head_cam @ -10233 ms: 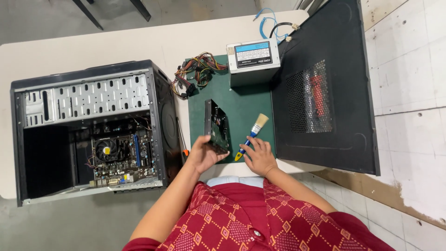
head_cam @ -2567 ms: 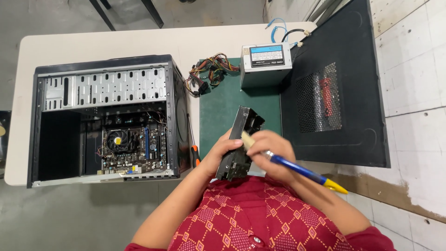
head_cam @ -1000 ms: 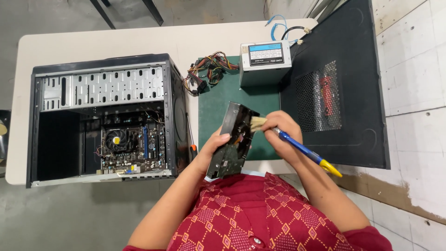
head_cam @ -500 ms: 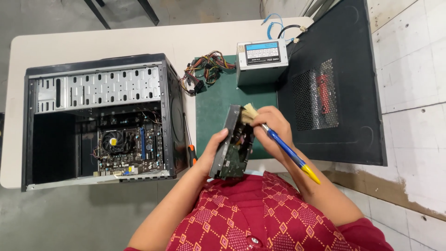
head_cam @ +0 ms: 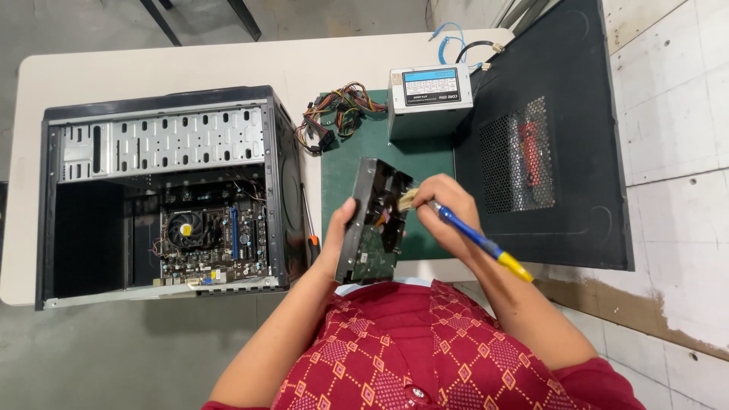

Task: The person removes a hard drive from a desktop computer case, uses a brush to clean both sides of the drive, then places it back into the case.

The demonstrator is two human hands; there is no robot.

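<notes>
My left hand (head_cam: 336,237) grips a hard drive (head_cam: 373,222) by its left edge and holds it tilted on end above the green mat (head_cam: 342,163). The drive's circuit-board side faces right. My right hand (head_cam: 448,216) holds a paintbrush (head_cam: 463,229) with a blue and yellow handle. Its pale bristles touch the upper right part of the drive.
An open black computer case (head_cam: 163,190) lies on its side at the left, motherboard showing. A grey power supply (head_cam: 429,99) with a bundle of coloured cables (head_cam: 338,118) sits at the mat's far end. The black side panel (head_cam: 543,137) lies to the right. A screwdriver (head_cam: 307,228) rests beside the case.
The brush tip has slid a little lower along the drive's face over the last second. Ten seconds ago the drive stood on the mat and the brush was lower on the mat.
</notes>
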